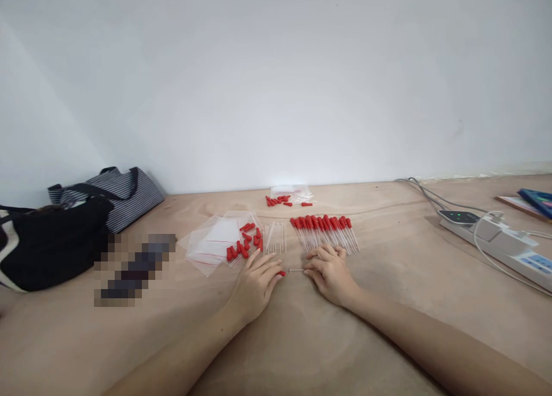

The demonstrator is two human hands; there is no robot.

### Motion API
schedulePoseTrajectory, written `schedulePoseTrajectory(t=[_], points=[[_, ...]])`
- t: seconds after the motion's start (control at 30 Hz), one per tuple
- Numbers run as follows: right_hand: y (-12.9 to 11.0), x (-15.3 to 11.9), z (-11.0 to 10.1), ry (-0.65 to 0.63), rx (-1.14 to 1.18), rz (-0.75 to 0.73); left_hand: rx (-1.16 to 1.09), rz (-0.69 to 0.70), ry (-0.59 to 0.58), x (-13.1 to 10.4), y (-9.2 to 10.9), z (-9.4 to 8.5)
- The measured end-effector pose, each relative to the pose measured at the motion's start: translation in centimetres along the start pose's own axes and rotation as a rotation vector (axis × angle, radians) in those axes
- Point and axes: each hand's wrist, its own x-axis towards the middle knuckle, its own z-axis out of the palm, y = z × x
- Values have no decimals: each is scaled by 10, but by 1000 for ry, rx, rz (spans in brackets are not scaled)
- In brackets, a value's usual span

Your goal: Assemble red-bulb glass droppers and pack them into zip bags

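Note:
My left hand [256, 281] rests low over the table, thumb and finger closed on a small red rubber bulb [282, 273]. Facing it, my right hand [330, 272] pinches a thin clear dropper tube [296, 270], whose free end points left at the bulb with a short gap between them. Beyond my left fingers lie several loose red bulbs [246, 237], partly on clear zip bags [218, 235]. A group of bare clear tubes [275, 238] lies between the hands, farther back. Behind my right hand is a row of red-capped droppers [321, 223], their lower ends partly hidden by my fingers.
Near the wall sit more red bulbs [276, 200] and tubes by another clear bag [291, 191]. A black bag [56, 241] and a striped bag [129, 198] stand left, near a pixelated patch. At right are a power strip [513, 252] with cables and a blue flat object [535, 202].

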Motion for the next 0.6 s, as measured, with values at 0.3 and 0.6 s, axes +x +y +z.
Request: schedulePoseTrajectory(t=[0.3, 0.6], points=[[-15, -3, -6, 77, -30, -8, 31, -14, 13, 0, 1, -1], [-21, -2, -6, 66, 28, -96, 51, 5, 57, 1, 3, -4]])
